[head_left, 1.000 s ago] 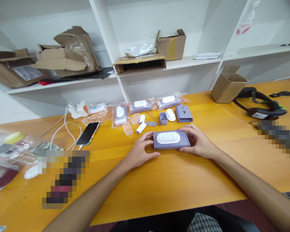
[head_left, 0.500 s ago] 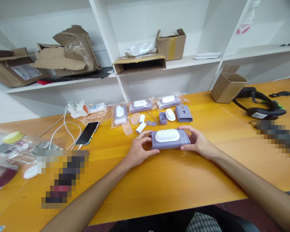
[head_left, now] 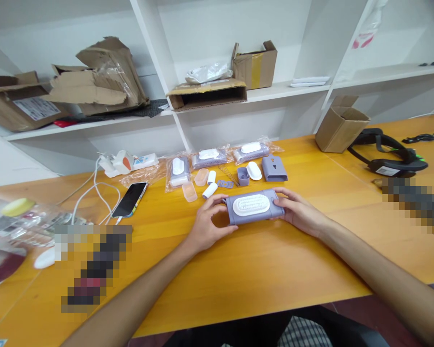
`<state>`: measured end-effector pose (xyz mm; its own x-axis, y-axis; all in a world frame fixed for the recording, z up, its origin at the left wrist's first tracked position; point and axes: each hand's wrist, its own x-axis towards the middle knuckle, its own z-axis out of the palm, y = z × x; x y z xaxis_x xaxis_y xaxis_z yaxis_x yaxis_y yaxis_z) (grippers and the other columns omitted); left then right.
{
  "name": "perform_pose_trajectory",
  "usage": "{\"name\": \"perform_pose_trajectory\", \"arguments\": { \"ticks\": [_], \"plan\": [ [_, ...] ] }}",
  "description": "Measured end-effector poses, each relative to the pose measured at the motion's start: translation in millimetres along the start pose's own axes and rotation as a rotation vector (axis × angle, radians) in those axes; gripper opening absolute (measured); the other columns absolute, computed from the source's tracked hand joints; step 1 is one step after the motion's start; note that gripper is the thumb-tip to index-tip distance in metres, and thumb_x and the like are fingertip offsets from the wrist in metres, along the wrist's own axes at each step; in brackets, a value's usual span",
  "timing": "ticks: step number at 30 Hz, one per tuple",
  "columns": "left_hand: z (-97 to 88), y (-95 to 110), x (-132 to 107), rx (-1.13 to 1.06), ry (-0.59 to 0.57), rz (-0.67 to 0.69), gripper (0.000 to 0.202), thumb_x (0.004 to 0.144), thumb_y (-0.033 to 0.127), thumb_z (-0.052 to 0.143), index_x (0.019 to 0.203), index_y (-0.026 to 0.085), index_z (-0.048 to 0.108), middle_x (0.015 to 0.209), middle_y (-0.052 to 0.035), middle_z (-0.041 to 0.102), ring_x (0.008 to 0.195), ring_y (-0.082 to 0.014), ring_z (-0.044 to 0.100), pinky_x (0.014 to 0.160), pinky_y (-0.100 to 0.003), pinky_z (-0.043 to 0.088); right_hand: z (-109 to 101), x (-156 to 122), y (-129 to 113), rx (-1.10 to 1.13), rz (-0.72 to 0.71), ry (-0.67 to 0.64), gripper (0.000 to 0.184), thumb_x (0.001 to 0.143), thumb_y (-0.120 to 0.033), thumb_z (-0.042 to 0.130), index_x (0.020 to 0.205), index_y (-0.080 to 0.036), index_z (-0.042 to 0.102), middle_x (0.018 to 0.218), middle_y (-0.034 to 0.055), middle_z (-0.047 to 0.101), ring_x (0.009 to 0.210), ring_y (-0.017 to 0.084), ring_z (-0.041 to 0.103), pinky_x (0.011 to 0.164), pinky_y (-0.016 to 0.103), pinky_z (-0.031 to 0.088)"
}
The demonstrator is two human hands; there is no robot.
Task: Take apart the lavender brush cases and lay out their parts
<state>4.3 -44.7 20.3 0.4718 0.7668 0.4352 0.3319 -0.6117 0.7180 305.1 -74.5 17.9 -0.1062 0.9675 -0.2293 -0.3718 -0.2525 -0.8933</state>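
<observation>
Between my two hands is a grey-purple plastic travel case with an oval white bristle brush point(head_left: 251, 205) on its face. My left hand point(head_left: 207, 226) grips the left end, thumb at the lower edge and fingers at the upper one. My right hand point(head_left: 302, 214) is closed round the right end, its thumb on the near side. Just beyond lie a grey-purple sleeve point(head_left: 274, 169) with cut-outs, a small grey-purple cup point(head_left: 243, 177), a white oval brush piece point(head_left: 254, 170), a flat slotted piece point(head_left: 225, 184), white cylinders point(head_left: 210, 190) and clear peach containers point(head_left: 190, 192).
Several similar cases in plastic bags point(head_left: 210, 156) lie along the back. At left are a phone point(head_left: 130, 199), white cables and a power strip point(head_left: 146, 160). A cardboard box point(head_left: 342, 126) and a black headset point(head_left: 398, 156) stand at right. Shelves with cardboard boxes rise behind.
The case has tilted so its brush face turns more toward me. My right hand's fingers have shifted slightly on its right end; my left hand has barely moved.
</observation>
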Motion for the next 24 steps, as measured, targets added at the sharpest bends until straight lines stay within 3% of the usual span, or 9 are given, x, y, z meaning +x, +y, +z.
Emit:
{"name": "perform_pose_trajectory", "arguments": {
  "ticks": [6, 13, 18, 24],
  "plan": [
    [0.8, -3, 0, -0.069, -0.003, -0.042, 0.029, 0.074, 0.027, 0.091, 0.094, 0.021, 0.071, 0.147, -0.0137, 0.060, 0.137, -0.0325, 0.059, 0.117, -0.054, 0.046, 2, -1, 0, 0.022, 0.023, -0.006, 0.040, 0.072, -0.031, 0.090, 0.104, -0.023, 0.068, 0.093, 0.0040, 0.074, 0.077, 0.020, 0.068, 0.069, 0.036, 0.060],
    [6.0, -13, -1, -0.304, 0.039, -0.184, 0.035, 0.074, 0.033, 0.091, 0.101, 0.019, 0.071, 0.152, -0.0174, 0.056, 0.141, -0.0335, 0.057, 0.116, -0.054, 0.051, 1, 1, 0, -0.020, -0.030, 0.032, 0.041, 0.071, -0.032, 0.089, 0.103, -0.024, 0.065, 0.101, 0.0043, 0.074, 0.087, 0.022, 0.071, 0.079, 0.041, 0.061],
    [4.5, -12, -1, -0.266, -0.012, -0.178, 0.038, 0.078, 0.038, 0.090, 0.110, 0.022, 0.077, 0.155, -0.0154, 0.053, 0.143, -0.0354, 0.056, 0.113, -0.054, 0.054, 1, 1, 1, -0.021, -0.045, 0.005, 0.041, 0.071, -0.032, 0.090, 0.103, -0.024, 0.066, 0.099, 0.0055, 0.075, 0.085, 0.024, 0.072, 0.076, 0.041, 0.062],
    [1.3, -11, -1, -0.160, -0.048, -0.139, 0.043, 0.077, 0.039, 0.092, 0.116, 0.026, 0.080, 0.161, -0.0129, 0.045, 0.149, -0.0382, 0.048, 0.115, -0.056, 0.052, -1, 0, 1, -0.043, -0.042, -0.014, 0.044, 0.070, -0.032, 0.090, 0.105, -0.024, 0.064, 0.094, 0.0033, 0.074, 0.087, 0.024, 0.073, 0.083, 0.041, 0.060]
  ]
}}
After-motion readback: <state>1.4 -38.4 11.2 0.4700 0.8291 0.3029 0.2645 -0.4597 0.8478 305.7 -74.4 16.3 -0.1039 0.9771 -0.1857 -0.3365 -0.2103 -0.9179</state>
